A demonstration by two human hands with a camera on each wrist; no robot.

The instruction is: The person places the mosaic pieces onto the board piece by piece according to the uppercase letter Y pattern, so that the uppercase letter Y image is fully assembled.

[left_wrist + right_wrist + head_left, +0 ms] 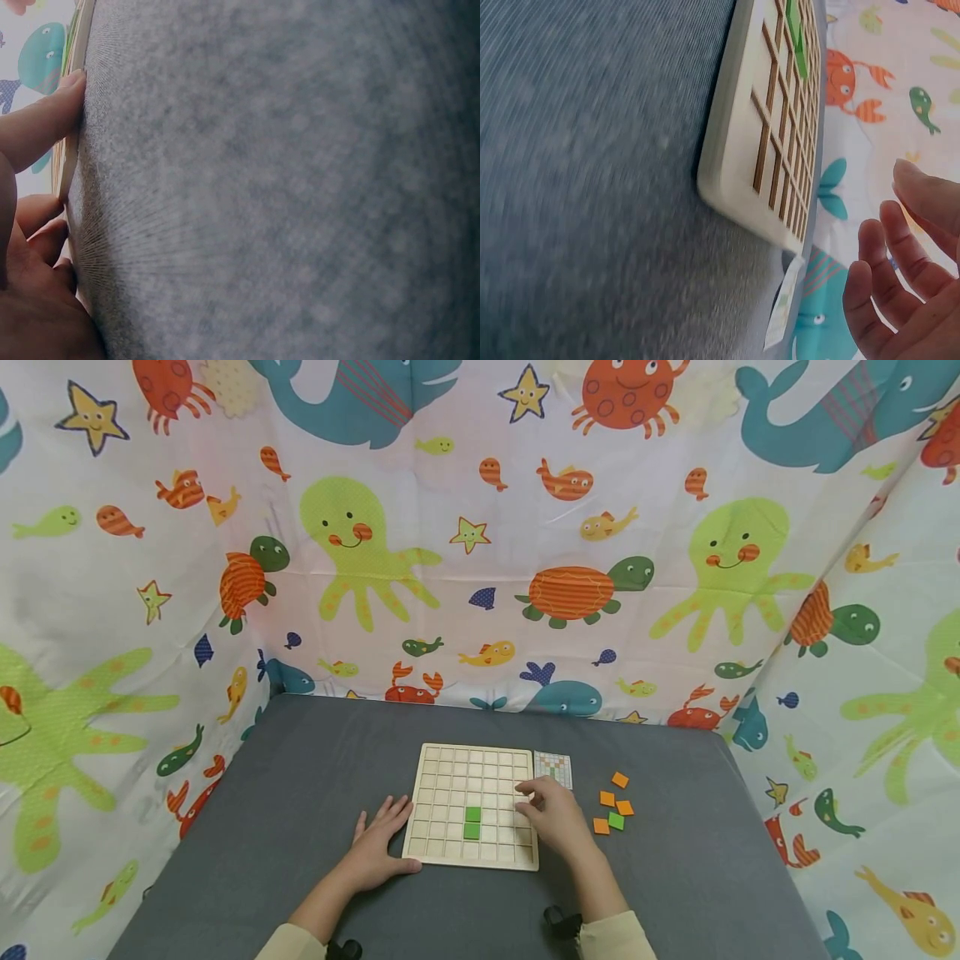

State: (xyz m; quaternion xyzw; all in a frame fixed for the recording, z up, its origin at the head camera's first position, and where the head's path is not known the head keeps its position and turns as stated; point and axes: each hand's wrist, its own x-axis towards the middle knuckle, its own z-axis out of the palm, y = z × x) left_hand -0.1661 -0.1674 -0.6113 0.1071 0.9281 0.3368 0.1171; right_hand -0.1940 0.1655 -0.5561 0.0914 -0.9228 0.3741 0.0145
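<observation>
A square wooden grid board (442,802) lies flat on the grey table. Two green square tiles (472,831) sit in neighbouring cells, one behind the other, near the board's middle front. My left hand (377,850) rests spread at the board's left side; in the left wrist view its thumb and a finger (46,124) touch the board's edge. Over the board's right edge hovers my right hand (557,814), fingers bent loosely. In the right wrist view, thumb and fingers of this hand (907,277) stand apart with nothing visible between them.
Several loose orange tiles (607,797) and one green tile (616,821) lie right of the board. A small printed pattern card (553,763) lies against its back right corner. Cloth printed with sea animals (465,593) hangs behind and beside the table (337,777).
</observation>
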